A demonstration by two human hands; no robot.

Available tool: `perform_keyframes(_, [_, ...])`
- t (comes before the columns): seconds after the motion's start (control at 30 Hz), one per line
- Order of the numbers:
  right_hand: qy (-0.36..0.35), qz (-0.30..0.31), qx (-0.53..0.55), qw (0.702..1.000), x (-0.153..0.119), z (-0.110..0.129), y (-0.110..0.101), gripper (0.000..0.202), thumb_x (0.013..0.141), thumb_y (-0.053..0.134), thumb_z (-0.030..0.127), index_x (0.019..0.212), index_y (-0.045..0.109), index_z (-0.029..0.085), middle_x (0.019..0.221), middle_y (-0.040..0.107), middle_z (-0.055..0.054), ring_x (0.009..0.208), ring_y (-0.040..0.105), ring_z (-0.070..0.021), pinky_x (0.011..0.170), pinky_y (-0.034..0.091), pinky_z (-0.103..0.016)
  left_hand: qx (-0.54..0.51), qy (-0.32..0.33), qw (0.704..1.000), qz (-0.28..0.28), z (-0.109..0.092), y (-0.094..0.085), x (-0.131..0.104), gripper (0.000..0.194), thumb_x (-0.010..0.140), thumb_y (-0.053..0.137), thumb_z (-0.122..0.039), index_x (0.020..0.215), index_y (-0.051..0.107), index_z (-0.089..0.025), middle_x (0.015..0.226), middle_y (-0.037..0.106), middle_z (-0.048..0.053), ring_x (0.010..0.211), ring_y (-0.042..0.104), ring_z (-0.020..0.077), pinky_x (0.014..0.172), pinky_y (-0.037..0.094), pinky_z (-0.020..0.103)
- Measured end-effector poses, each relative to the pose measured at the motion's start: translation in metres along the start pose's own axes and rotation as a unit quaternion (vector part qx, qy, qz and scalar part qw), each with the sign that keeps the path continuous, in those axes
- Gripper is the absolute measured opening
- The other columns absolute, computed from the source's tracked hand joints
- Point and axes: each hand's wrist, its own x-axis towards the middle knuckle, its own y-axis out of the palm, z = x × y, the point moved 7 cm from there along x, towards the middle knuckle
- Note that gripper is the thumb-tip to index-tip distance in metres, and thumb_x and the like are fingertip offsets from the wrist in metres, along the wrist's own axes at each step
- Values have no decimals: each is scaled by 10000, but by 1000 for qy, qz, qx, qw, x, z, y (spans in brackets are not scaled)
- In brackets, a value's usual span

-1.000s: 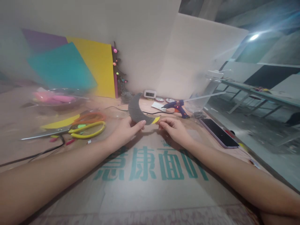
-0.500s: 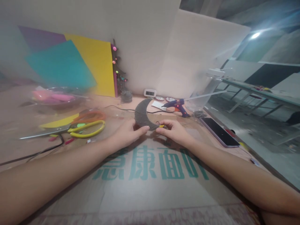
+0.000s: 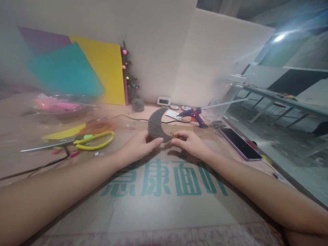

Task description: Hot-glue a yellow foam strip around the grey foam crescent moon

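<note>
Two hands work on a dark grey crescent (image 3: 155, 127), held low over the middle of the bench (image 3: 120, 110), just beyond the green lettering (image 3: 156, 179) on its covering. The left hand (image 3: 142, 145) is clamped on the lower curve, thumb in front and fingers behind; the right hand (image 3: 189, 143) has thumb and forefinger pinched on the lower tip, where a trace of yellow shows near a thin dark loop. The upper tip points toward a white card (image 3: 173, 114). Near the bench's far right corner stands a glue gun (image 3: 197, 117), its red light lit, a long pale stick (image 3: 225, 103) running out from its back. A phone (image 3: 239, 143) lies screen up along the right edge. At the far edge sits a small white box with a screen (image 3: 163, 101). Toward the left edge lie scissors (image 3: 77, 141) showing an orange and a yellow handle, near a yellow strip (image 3: 64, 131); past them, a clear bowl (image 3: 74, 96) of pink things (image 3: 68, 106), blurred from here. Purple (image 3: 43, 39), teal (image 3: 69, 71) and yellow sheets (image 3: 109, 71) lean behind the far left corner.
</note>
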Motion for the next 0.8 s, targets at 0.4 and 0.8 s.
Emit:
perform_keyframes(0.4, [-62,-194,-33,978,-2,6,-30,298,824,638,464,726,605,185,700,619,0,667,564,-136,662,465,-265,-12,-28,998,-63,5,-12,3,315,849,554,-472,807,610,-165,657,611,1,644,565,148,626,454,244])
perform_keyframes(0.8, [-109,-184,-91,973,-4,20,-29,334,940,472,419,806,660,178,702,628,-7,702,577,-147,689,443,-264,-24,-31,997,-63,6,-12,5,320,853,541,-450,706,568,-166,648,593,-6,616,538,130,608,427,235])
